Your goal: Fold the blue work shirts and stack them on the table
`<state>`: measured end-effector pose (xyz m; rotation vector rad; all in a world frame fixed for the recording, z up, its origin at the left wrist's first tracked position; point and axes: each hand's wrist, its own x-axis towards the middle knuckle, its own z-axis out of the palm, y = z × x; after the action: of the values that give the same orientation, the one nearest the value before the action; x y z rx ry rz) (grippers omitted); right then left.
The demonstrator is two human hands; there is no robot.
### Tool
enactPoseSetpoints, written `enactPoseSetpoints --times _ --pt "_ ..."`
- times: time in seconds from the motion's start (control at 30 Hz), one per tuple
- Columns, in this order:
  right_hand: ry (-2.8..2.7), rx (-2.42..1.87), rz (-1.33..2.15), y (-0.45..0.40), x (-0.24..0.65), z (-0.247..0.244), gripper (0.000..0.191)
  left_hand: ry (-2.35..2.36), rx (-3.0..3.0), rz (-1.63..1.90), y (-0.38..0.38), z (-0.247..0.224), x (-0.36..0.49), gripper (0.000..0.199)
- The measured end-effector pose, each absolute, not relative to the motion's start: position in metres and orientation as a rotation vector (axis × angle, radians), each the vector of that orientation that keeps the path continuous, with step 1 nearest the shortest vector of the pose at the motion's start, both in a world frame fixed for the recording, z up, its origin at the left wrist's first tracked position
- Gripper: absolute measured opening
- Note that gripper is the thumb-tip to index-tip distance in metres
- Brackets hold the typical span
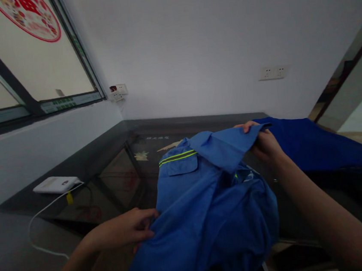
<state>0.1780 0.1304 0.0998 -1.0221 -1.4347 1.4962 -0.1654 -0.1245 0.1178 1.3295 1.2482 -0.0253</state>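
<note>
A blue work jacket (188,203) with yellow-green stripes and a flapped chest pocket lies bunched over the near part of the dark glossy table (112,160). My right hand (261,142) grips the jacket's collar and holds it up, thumb on top and fingers beneath. On the jacket's left edge, my left hand (129,229) pinches the cloth, with some fingertips hidden behind the fabric. The lower part of the jacket hangs toward me past the bottom of the view.
Darker blue cloth (311,143) drapes over the table's right side. At the left edge lies a white device (57,184) with a white cable (32,228) trailing off the table. Wall sockets (272,73) and a window (30,52) bound the far and left sides.
</note>
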Motion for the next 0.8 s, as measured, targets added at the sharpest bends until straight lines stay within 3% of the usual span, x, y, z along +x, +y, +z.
enactPoseSetpoints --times 0.13,0.3,0.47,0.6,0.73,0.8 --pt "-1.439 -1.181 1.603 0.107 0.232 0.088 0.038 1.275 1.29 0.228 -0.084 0.108 -0.161 0.034" --pt "-1.572 -1.147 1.839 0.07 0.286 0.08 0.056 1.649 1.498 0.702 0.001 0.04 -0.165 0.032" --pt "-1.923 -1.012 2.166 0.043 0.306 0.1 0.044 1.739 1.576 0.633 0.063 -0.016 -0.15 0.032" --pt "-2.189 -1.093 2.298 0.024 0.302 0.124 0.031 1.742 1.254 0.688 0.084 -0.039 -0.141 0.03" --pt "-2.407 -1.061 2.297 0.016 0.305 0.145 0.062 1.656 0.91 0.73 0.091 -0.047 -0.14 0.025" --pt "-2.384 -1.014 2.216 0.021 0.301 0.153 0.059 1.617 0.874 0.736 0.091 -0.045 -0.138 0.025"
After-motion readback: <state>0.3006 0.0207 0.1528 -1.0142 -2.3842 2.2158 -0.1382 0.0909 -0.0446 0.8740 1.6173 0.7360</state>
